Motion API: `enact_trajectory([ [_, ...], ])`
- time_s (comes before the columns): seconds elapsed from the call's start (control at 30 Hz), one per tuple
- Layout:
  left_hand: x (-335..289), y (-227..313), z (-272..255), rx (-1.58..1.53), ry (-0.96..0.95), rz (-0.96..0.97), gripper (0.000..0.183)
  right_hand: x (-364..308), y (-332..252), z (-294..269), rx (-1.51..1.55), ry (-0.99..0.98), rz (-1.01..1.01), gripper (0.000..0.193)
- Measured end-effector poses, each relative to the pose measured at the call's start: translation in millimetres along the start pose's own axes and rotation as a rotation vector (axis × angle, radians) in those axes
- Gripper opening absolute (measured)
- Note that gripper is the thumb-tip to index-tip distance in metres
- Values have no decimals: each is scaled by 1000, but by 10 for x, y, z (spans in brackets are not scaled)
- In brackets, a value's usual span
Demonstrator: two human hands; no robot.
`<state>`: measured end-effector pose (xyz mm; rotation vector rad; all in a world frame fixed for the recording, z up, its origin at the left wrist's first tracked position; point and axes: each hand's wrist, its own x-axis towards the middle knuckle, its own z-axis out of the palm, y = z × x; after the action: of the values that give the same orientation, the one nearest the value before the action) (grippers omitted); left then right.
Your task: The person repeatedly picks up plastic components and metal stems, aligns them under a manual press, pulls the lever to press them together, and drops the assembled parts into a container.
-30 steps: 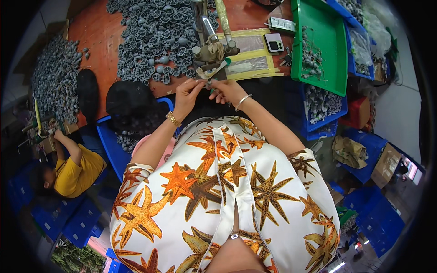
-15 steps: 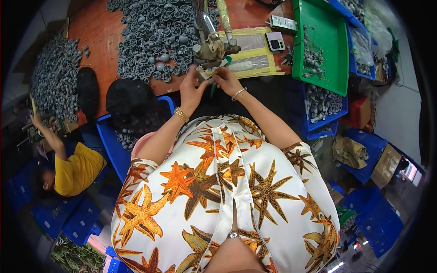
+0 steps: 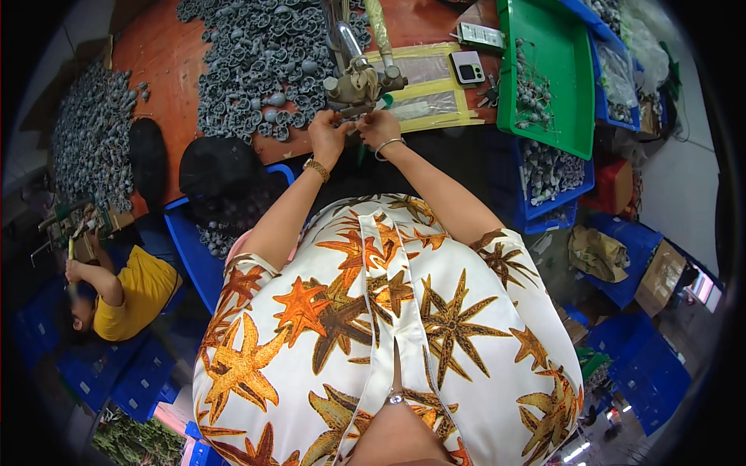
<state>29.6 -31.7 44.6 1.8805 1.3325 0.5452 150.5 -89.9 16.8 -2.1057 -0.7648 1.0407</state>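
Note:
My left hand point(image 3: 328, 140) and my right hand point(image 3: 378, 130) are close together at the table's near edge, just below a metal bench machine point(image 3: 364, 84) with a shiny upright cylinder. Both sets of fingers are closed in a pinch at the machine's lower end. Whatever sits between them is too small and too covered to name. A small green piece point(image 3: 386, 101) shows just above my right fingers. To the left of the machine, a large heap of grey round cup-shaped parts point(image 3: 260, 70) spreads over the red-brown table point(image 3: 163, 58).
Yellow-taped sheets point(image 3: 435, 85) lie right of the machine, with a phone point(image 3: 468, 70) and keys point(image 3: 491, 93). Farther right are a green tray point(image 3: 571, 70) of small stemmed parts and blue bins point(image 3: 589, 177). At left, a co-worker in yellow point(image 3: 136, 299) sits by another grey heap point(image 3: 93, 140).
Both my hands have moved slightly up, closer under the machine, and my right hand has shifted left. The co-worker's raised arm has come down toward their head.

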Motion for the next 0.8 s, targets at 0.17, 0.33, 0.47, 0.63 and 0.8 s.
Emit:
enact_trajectory([
  [0.17, 78, -51, -111, -57, -65, 274, 23, 161, -148, -450, -118, 103, 0, 22],
  [0.33, 28, 45, -29, 90, -44, 95, 24, 615, -896, -1196, 998, -289, -136, 27],
  [0.47, 31, 112, -34, 51, -12, -28, 26, 438, -1628, -1437, 661, -195, -390, 32],
  [0.63, 38, 22, -41, -13, -6, -68, 29, -901, -1650, -1709, 704, -381, -574, 49],
  [0.8, 57, -8, -6, 9, -34, 26, 32, -1572, -380, -1271, -364, -215, -1016, 22],
])
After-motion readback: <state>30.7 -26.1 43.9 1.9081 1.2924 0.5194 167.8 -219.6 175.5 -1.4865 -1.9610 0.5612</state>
